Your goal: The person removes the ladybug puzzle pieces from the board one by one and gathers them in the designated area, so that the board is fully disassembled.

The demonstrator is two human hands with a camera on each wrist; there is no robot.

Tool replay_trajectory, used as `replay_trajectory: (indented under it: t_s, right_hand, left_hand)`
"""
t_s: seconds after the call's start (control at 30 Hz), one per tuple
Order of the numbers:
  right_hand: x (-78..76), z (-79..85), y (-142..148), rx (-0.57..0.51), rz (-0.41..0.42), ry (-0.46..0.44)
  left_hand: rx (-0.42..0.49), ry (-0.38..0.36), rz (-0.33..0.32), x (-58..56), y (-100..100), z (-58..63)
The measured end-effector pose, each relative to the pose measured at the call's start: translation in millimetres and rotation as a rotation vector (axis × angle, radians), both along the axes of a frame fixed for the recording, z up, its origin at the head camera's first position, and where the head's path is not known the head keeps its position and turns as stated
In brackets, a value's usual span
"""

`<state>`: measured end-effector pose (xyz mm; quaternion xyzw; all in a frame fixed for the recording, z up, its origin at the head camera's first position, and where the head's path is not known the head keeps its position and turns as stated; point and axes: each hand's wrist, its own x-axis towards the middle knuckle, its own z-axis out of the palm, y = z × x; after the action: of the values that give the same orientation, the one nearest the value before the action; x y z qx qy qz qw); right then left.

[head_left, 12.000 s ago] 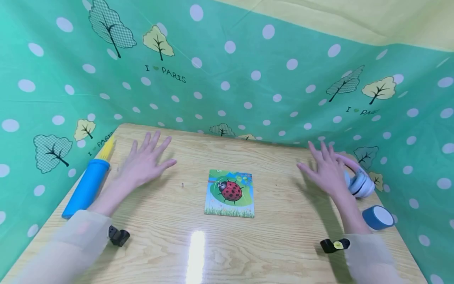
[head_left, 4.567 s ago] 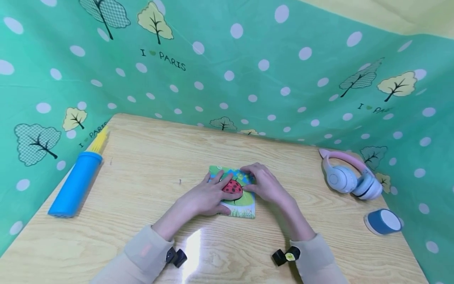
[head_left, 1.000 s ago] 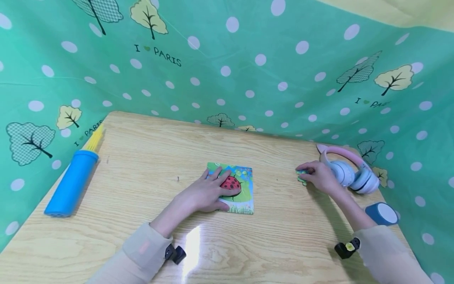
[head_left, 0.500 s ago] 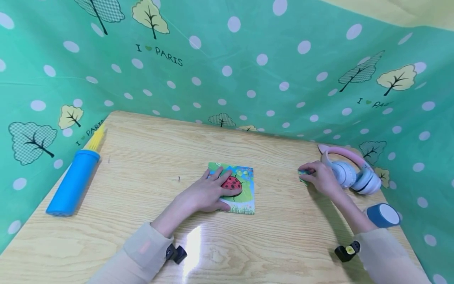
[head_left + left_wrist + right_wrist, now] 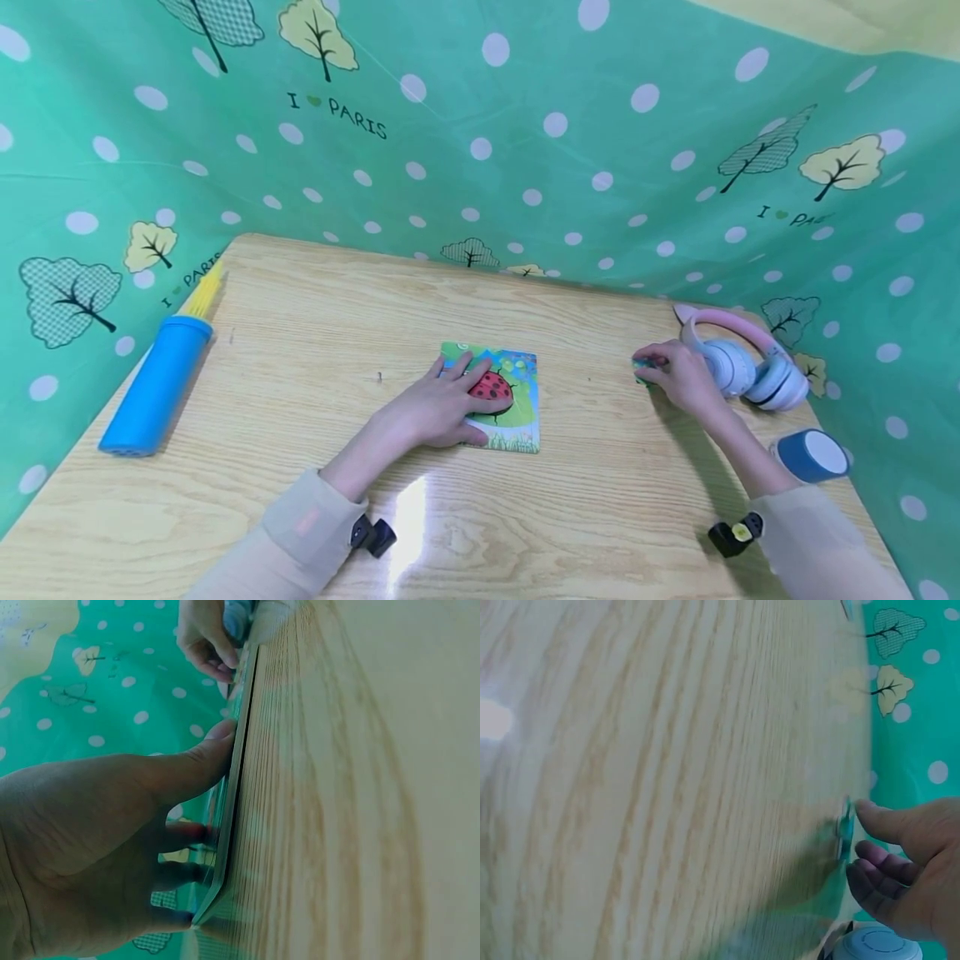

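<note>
A square ladybug puzzle (image 5: 517,417) lies flat on the table. My left hand (image 5: 438,410) rests on its left side with spread fingers, covering part of the ladybug. In the left wrist view, the left thumb and fingertips touch the puzzle board (image 5: 232,780) along its surface. Far to the right, my right hand (image 5: 678,377) holds a small green-blue puzzle piece (image 5: 642,372) between thumb and fingers, low over the table beside the headphones. The right wrist view shows the piece (image 5: 845,831) edge-on close to the tabletop; whether it touches the wood I cannot tell.
Pink and light-blue headphones (image 5: 738,367) with cat ears lie just right of my right hand. A blue cylinder with a white face (image 5: 812,455) stands nearer me. At the left edge lies a blue pump (image 5: 157,387) with yellow sticks (image 5: 205,292). A polka-dot curtain (image 5: 450,150) surrounds the table (image 5: 315,325).
Both hands came from above the table onto the puzzle. The right hand then carried a piece off to the right; over the last second it has barely moved. The left hand stays on the puzzle.
</note>
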<state>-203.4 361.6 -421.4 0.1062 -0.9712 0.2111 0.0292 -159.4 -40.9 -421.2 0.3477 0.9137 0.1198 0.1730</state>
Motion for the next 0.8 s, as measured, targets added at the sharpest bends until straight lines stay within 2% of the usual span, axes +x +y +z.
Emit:
replay_trajectory:
  t_s: [0.13, 0.3, 0.43, 0.6, 0.8]
  right_hand:
    - [0.3, 8.1, -5, -0.047, -0.031, 0.063]
    - [-0.4, 21.7, -20, -0.123, -0.102, 0.039]
    - [-0.5, 27.3, -41, -0.256, -0.145, 0.045]
    - [0.5, 26.8, -75, -0.412, -0.117, 0.029]
    - [4.4, 21.9, -109, -0.436, -0.053, -0.068]
  left_hand:
    - [0.01, 0.002, 0.006, -0.8, 0, 0.1]
    - [0.022, 0.011, 0.024, -1.8, 0, 0.0]
    - [0.038, 0.021, 0.036, -2.0, -2, 0.2]
    - [0.038, 0.027, 0.042, -2.0, -2, 1.4]
    - [0.034, 0.035, 0.036, -1.7, -1, 0.8]
